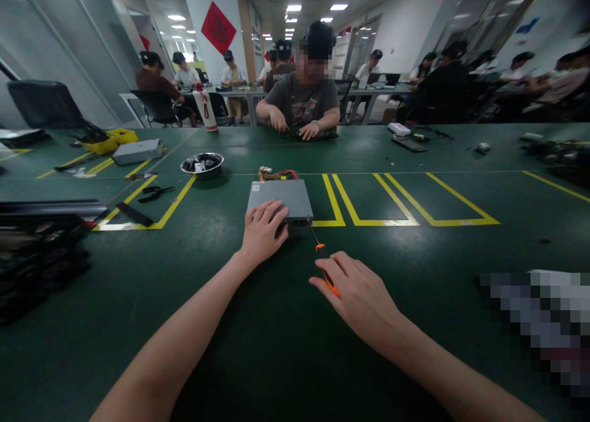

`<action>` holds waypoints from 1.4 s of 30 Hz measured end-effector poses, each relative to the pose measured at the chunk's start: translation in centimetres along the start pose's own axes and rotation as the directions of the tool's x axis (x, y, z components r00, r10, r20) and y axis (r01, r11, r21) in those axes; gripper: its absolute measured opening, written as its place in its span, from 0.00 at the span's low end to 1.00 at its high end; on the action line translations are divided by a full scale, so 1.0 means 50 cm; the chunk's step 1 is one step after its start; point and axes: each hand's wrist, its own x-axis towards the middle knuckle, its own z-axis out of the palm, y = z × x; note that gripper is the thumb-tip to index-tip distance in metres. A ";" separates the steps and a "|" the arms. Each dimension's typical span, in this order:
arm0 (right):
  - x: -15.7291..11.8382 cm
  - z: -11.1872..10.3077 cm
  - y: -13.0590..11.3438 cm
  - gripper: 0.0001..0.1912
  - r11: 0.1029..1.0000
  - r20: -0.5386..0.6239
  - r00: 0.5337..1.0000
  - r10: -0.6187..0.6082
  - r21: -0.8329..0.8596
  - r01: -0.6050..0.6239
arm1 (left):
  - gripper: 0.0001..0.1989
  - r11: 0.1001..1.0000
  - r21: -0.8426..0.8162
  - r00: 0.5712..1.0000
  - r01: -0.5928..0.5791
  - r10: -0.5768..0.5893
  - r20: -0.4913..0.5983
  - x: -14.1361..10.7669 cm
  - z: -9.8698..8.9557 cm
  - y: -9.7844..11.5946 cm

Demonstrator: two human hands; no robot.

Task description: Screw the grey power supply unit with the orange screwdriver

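A grey metal computer power supply [288, 196] lies on the green table in front of me, with a bundle of coloured cables [280, 175] coming out at its far side. My left hand [265, 225] rests over its near left corner, fingers spread on the top face. In my right hand [353, 281] is an orange and black screwdriver [328, 273], gripped by the handle. Its thin shaft points up and left, the tip at the near right corner of the power supply. Whether the tip sits in a screw is too small to tell.
A metal bowl [201, 166] with small parts stands at back left, near black pliers [157, 193]. Another grey metal box [138, 152] lies farther left beside a yellow holder [110, 140]. Dark metal parts [41, 262] pile up at left. A co-worker [302, 96] sits opposite.
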 end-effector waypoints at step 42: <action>-0.020 0.096 0.000 0.13 0.962 -0.346 0.937 -0.047 0.237 0.136 | 0.18 0.985 -0.075 0.988 0.153 -0.154 -0.015 -0.029 -0.003 0.013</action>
